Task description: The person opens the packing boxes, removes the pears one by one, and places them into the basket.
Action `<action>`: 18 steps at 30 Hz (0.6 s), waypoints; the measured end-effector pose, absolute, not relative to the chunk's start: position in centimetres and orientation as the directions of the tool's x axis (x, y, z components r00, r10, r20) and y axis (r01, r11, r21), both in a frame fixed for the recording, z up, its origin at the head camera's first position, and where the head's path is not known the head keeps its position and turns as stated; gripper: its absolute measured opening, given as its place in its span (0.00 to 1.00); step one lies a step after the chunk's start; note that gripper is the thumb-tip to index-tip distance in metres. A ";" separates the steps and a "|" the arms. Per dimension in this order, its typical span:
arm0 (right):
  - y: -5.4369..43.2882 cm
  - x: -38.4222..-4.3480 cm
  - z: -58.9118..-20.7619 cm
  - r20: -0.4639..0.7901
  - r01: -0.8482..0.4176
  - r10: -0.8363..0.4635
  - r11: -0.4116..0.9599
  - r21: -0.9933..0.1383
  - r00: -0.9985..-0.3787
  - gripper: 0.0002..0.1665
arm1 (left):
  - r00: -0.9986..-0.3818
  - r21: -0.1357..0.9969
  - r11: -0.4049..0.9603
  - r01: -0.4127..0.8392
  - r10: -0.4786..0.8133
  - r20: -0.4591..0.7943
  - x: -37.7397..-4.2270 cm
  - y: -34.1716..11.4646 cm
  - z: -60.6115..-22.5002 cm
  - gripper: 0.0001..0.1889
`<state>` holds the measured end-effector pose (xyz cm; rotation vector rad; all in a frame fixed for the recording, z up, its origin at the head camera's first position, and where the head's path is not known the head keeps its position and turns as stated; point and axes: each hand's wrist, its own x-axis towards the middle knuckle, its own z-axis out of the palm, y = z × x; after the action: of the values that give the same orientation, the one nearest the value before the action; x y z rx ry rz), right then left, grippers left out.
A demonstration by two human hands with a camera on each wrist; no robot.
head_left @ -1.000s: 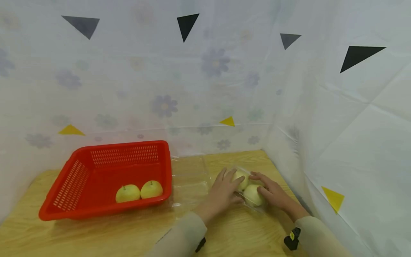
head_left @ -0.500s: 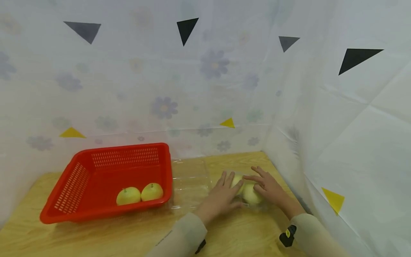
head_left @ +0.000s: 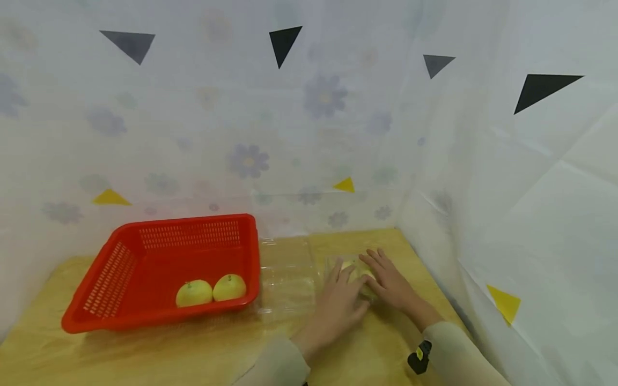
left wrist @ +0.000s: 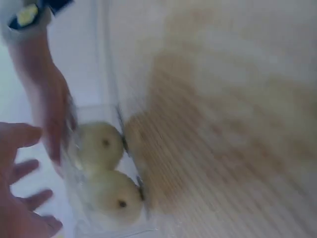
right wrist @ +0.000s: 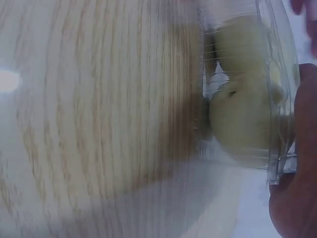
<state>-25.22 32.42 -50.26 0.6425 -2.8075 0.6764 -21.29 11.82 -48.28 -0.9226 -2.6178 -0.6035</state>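
A lidded clear plastic box [right wrist: 271,124] holds two pale yellow pears [right wrist: 247,116], seen through its wall in both wrist views. In the head view, it lies on the right part of the table, mostly covered by both hands. My left hand [head_left: 338,303] is over the box's near left side, fingers spread. The left wrist view shows the left fingers [left wrist: 34,201] loosely bent and apart from the plastic. My right hand [head_left: 393,284] rests across the lid from the right, fingers extended. Its thumb [right wrist: 283,198] touches the lid's corner in the right wrist view.
A red basket [head_left: 188,235] stands on the wooden table's left side, with two yellow pears [head_left: 194,294] near its front wall. Between basket and hands lies more clear plastic packaging [head_left: 287,274]. White sheeting [head_left: 531,214] closes in the back and right.
The box with the pears has shifted left and slightly away from me. My right hand has moved left with it, closer to my left hand. The basket stays in place.
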 end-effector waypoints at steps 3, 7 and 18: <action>32.9 -24.9 -50.4 0.275 -0.453 -0.368 0.801 -0.391 -0.888 0.33 | -0.703 0.489 0.505 0.711 0.488 0.518 -19.7 11.8 -47.7 0.15; 33.4 -24.8 -50.2 0.271 -0.435 -0.346 0.792 -0.429 -0.898 0.31 | -0.792 0.892 0.094 0.443 0.507 0.340 -18.6 12.0 -47.7 0.13; 32.8 -25.3 -50.4 0.285 -0.462 -0.367 0.754 -0.467 -0.886 0.28 | -0.836 0.900 -0.212 -0.380 0.495 -0.236 -18.6 13.4 -52.3 0.24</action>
<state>-25.33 32.82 -50.43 0.6616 -2.7751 0.8081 -18.57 13.39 -52.34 -0.1991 -2.1710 -3.0055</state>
